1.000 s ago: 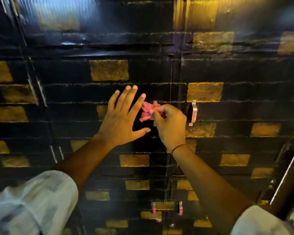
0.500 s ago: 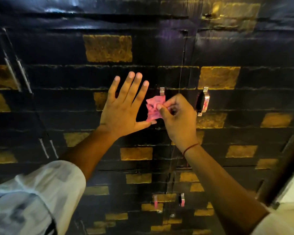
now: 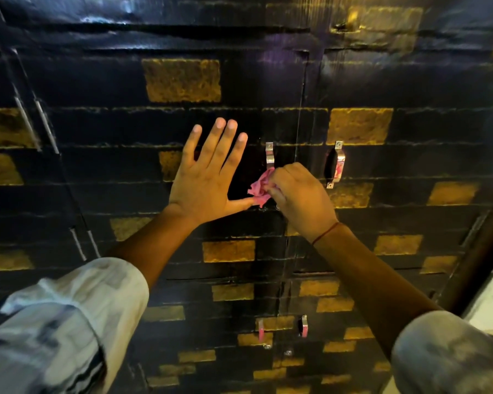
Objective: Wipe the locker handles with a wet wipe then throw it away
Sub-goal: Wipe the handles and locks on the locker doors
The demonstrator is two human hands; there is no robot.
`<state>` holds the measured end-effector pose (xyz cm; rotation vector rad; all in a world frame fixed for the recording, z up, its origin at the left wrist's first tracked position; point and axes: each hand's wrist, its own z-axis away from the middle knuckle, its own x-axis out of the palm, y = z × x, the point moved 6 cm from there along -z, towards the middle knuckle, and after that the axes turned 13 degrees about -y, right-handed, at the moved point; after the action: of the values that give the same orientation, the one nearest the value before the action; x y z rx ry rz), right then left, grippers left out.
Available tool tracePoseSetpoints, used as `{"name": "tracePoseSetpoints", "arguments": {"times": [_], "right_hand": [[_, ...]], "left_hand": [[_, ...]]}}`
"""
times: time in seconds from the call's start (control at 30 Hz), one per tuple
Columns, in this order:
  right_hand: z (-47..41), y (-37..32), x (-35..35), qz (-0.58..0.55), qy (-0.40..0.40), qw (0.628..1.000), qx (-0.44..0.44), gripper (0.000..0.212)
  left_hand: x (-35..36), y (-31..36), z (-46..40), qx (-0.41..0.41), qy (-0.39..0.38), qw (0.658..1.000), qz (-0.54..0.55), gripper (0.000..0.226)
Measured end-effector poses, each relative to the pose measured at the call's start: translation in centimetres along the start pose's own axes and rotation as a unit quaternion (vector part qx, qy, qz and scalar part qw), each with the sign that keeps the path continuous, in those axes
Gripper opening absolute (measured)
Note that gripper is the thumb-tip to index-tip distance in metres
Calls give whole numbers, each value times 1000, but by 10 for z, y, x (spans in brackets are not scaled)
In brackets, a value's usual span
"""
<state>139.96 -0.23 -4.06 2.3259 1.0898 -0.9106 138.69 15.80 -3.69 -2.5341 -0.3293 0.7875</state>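
Note:
A crumpled pink wet wipe [image 3: 259, 189] is pinched in my right hand [image 3: 299, 194] and pressed against the lower part of a short metal locker handle [image 3: 269, 155]; only the handle's top shows above the wipe. My left hand [image 3: 208, 177] lies flat on the black and gold locker door [image 3: 182, 78] to the left, fingers spread, thumb tip touching the wipe. A matching metal handle [image 3: 337, 164] sits on the neighbouring door to the right, untouched.
Two smaller handles [image 3: 282, 327] sit on the lower doors below. Long thin bar handles [image 3: 37, 123] run down the doors at far left. A dark frame edge [image 3: 484, 237] and a pale surface lie at the right.
My right hand has slid the wipe down the handle, baring its top end. The view has drifted slightly; my left hand stays flat on the door.

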Motion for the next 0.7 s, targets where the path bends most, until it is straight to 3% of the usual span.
{"name": "tracePoseSetpoints", "arguments": {"times": [0.13,0.3,0.4,0.5,0.7], "right_hand": [[-1,6,-1,-62,-49,996,37,4],[-6,4,-49,-144,107,980,83,17],[-31,-16,-37,-63,51,996,32,25],[-28,-22,-18,48,8,997,66,25],[-29,-11,-20,18,-16,993,117,34]], "left_hand": [[2,-1,0,2,2,1000,-7,122],[8,-2,1,4,-8,1000,-10,123],[6,-1,0,2,-9,1000,-9,123],[6,-2,0,3,-5,1000,-15,122],[6,-2,0,6,-13,1000,-10,122]]}}
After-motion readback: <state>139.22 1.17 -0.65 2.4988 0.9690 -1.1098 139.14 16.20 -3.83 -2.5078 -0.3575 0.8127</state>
